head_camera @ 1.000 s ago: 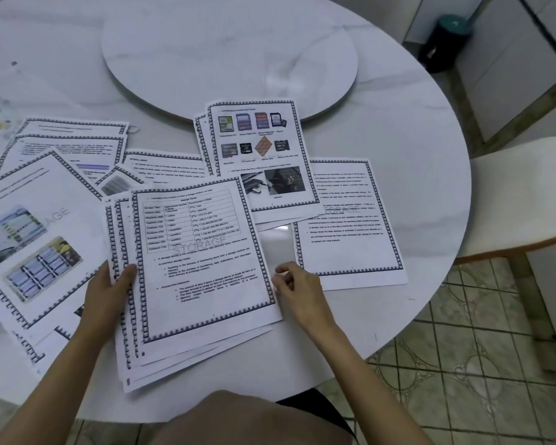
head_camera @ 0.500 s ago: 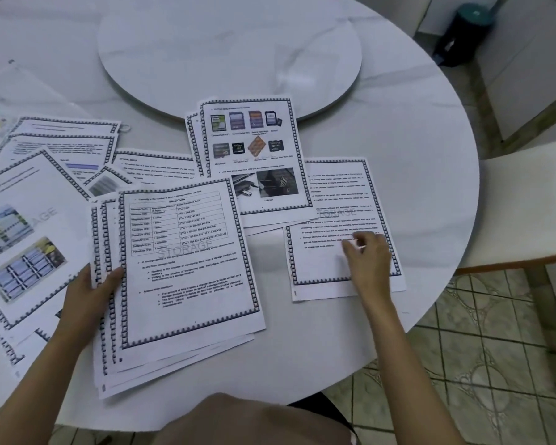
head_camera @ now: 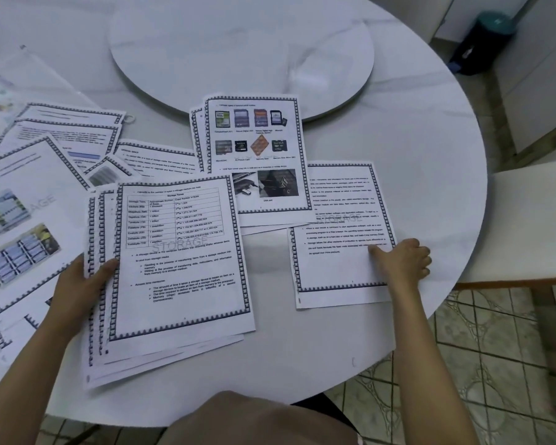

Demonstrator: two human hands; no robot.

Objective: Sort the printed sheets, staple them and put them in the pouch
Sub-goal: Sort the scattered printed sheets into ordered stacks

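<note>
Printed sheets with chequered borders lie spread over a round white table [head_camera: 414, 149]. My left hand [head_camera: 81, 281] holds the left edge of a fanned stack [head_camera: 180, 261] whose top page shows a table, thumb on top. My right hand [head_camera: 398, 261] grips the right edge of a single text sheet [head_camera: 337, 232], thumb on the page and fingers curled at its edge. Behind these lies a small pile topped by a memory-card picture page [head_camera: 257, 149]. More sheets [head_camera: 23, 220] overlap at the left. A clear plastic pouch [head_camera: 10, 81] lies at the far left.
A round marble turntable [head_camera: 238, 43] sits at the table's centre. A white chair seat [head_camera: 533, 220] stands to the right, close to the table's edge. A dark bin with a teal lid [head_camera: 482, 40] stands on the tiled floor at the back right.
My right hand left the stack's right edge, moved right across the single text sheet and now grips that sheet's right edge. My left hand stays on the stack.
</note>
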